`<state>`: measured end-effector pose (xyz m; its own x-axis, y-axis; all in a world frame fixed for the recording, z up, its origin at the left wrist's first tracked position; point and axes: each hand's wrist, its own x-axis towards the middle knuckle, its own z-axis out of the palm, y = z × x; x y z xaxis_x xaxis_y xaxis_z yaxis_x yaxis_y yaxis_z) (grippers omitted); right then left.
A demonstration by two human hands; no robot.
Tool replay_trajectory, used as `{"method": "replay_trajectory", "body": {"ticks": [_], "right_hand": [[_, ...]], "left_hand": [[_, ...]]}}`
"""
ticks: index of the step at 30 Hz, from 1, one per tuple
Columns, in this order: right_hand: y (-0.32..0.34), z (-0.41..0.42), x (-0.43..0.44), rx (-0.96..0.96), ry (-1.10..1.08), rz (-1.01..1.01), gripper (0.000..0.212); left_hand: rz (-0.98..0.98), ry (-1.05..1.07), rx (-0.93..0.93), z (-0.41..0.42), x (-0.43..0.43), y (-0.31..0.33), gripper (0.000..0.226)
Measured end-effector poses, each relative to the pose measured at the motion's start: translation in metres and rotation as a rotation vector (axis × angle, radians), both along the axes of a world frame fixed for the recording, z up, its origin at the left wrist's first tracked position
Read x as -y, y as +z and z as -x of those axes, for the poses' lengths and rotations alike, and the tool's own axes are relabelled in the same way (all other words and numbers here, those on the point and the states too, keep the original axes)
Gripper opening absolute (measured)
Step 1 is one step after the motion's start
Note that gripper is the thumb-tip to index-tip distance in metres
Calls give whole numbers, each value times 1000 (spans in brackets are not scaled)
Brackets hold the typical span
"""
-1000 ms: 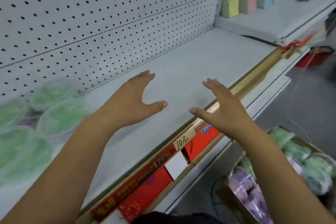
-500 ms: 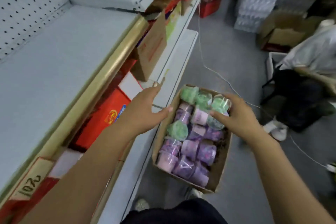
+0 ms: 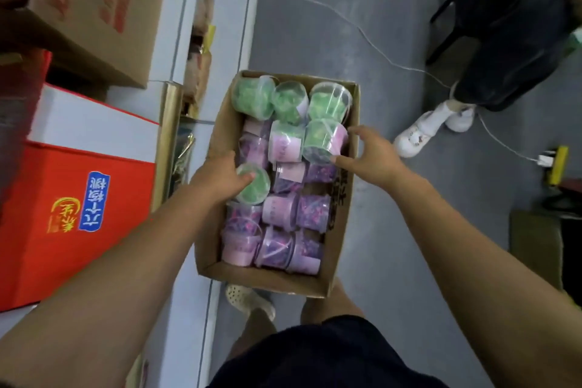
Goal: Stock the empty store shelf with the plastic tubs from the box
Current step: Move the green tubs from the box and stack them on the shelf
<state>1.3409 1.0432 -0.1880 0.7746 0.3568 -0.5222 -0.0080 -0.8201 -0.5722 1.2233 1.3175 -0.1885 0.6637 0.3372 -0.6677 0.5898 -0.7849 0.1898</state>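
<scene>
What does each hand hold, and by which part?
Left hand grips the upright green tub at its lid, thumb on top. Right hand spans the tilted green tub; hold cannot be told.

Our left hand (image 3: pixel 220 176) covers the near side of a green-lidded tub (image 3: pixel 256 186). Its fingers are hidden, so we cannot tell the grip. At our right hand (image 3: pixel 374 156), blur hides whether the fingertips touch the tilted green tub (image 3: pixel 322 140). The tubs' labels are too smeared to read. The picture's edges cut off the red carton (image 3: pixel 72 214), the brown carton (image 3: pixel 94 3) and a seated person (image 3: pixel 510 35).
</scene>
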Motion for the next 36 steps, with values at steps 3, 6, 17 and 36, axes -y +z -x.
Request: {"method": "replay_trajectory", "body": {"ticks": [3,6,17,36], "right_hand": [[-50,-17,-11,-31,68,10,72],[-95,-27,-17,34,141,72,91],[-131,-28,-25,183,72,121,91],[-110,135,-4,-216,-400,-25,74]], "left_hand": [[-28,115,-48,-4,-4,-47,61],[-13,210,-129,-2,-7,-85,62],[-143,304,-89,17,-13,-127,29],[110,709,349,145,-21,-97,21]]}}
